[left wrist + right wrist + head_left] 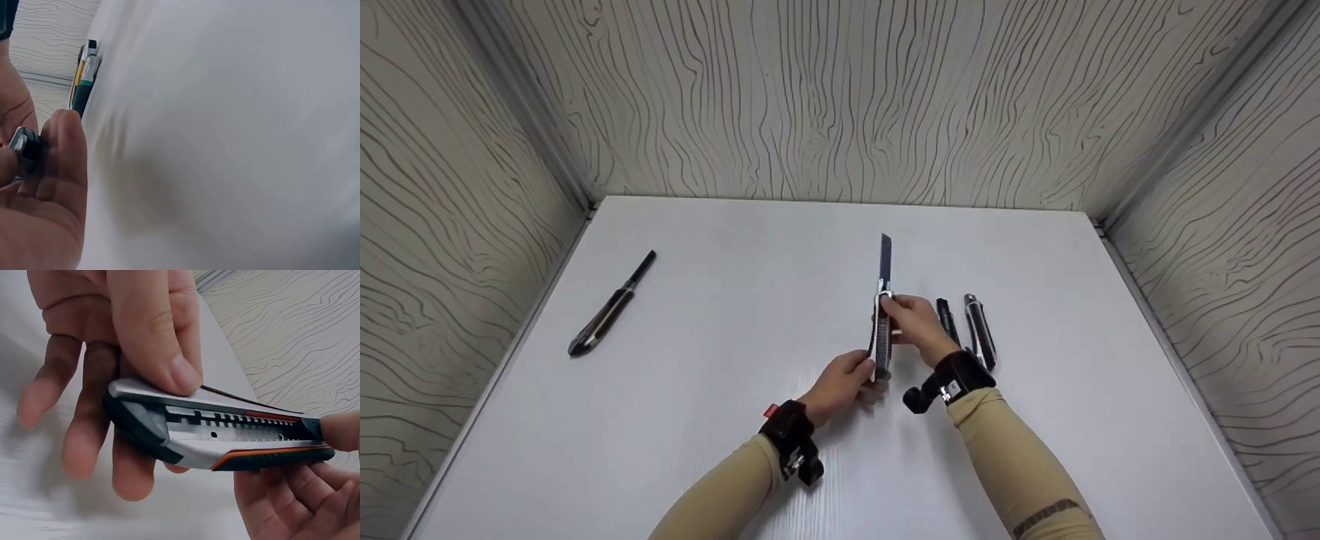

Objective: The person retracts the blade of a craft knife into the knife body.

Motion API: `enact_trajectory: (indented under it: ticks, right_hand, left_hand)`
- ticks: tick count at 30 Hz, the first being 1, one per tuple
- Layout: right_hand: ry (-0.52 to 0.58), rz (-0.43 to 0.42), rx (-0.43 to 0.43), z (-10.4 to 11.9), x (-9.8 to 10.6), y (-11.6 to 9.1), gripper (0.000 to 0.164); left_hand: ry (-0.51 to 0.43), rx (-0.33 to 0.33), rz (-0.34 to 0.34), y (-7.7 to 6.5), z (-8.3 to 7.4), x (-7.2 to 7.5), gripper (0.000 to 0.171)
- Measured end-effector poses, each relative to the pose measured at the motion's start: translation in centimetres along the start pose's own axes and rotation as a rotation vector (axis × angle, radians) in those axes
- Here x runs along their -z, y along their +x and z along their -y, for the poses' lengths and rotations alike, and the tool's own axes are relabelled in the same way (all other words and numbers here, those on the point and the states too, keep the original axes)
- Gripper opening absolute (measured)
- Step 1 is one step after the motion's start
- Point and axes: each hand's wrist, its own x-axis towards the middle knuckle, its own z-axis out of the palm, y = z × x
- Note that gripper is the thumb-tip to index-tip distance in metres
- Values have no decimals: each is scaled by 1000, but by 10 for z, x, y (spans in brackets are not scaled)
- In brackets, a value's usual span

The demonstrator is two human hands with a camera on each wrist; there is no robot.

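A utility knife (883, 341) is held upright over the white table, its long snap-off blade (886, 259) extended and pointing away from me. My right hand (919, 326) grips the front of the handle, with its thumb (340, 431) on the dark slider in the right wrist view. At the rear end, my left hand (838, 386) pinches the handle between thumb and fingers. The right wrist view shows the knife's silver body (197, 453) with orange and dark green trim and a toothed slot. From the left wrist, only its butt end (25, 145) appears.
Another knife (604, 319) with its dark blade out lies at the table's left. Two more knives lie right of my right hand, a dark one (947, 319) and a silver-and-dark one (979, 326). Wood-patterned walls (825, 97) enclose the table (750, 262).
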Motion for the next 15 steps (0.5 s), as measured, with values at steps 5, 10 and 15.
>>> enact_trajectory:
  ticks: [5, 10, 15]
  right_hand:
    - [-18, 6, 13, 0, -1, -2, 43]
    - [30, 32, 19, -1, -4, -2, 47]
    - [119, 54, -2, -3, -8, 3, 50]
  left_hand:
    - [-20, 0, -10, -2, 0, -5, 27]
    - [-32, -7, -2, -3, 0, -8, 28]
    - [-47, 4, -9, -2, 1, -9, 26]
